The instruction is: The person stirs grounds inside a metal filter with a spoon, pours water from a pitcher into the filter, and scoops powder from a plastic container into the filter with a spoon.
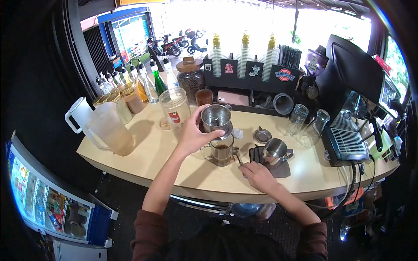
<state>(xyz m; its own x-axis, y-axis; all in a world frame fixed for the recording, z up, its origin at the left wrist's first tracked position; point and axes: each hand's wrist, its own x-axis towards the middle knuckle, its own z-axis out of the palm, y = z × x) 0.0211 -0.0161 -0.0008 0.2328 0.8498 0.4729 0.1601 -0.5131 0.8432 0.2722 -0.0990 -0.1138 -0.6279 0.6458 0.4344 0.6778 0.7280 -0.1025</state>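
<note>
My left hand [196, 132] is closed around a metal drip coffee filter [216, 116], fingers on its far side and thumb along the near rim. Directly under the filter is a clear glass mug [222, 153] with brown liquid in it; whether the two touch is hard to see. To the right of the mug, a spoon [237, 155] lies low over the counter, its handle end between the fingers of my right hand [260, 176]. A steel pitcher [276, 150] stands on a dark cloth [282, 170] just beyond that hand. A small metal lid [262, 135] rests behind.
Left on the counter [174, 174] are a plastic jug [111, 128], an open clear jar [175, 111] and several syrup bottles. A cup holder [252, 78] stands at the back, with glasses [298, 119] before it. An espresso machine [348, 130] fills the right end.
</note>
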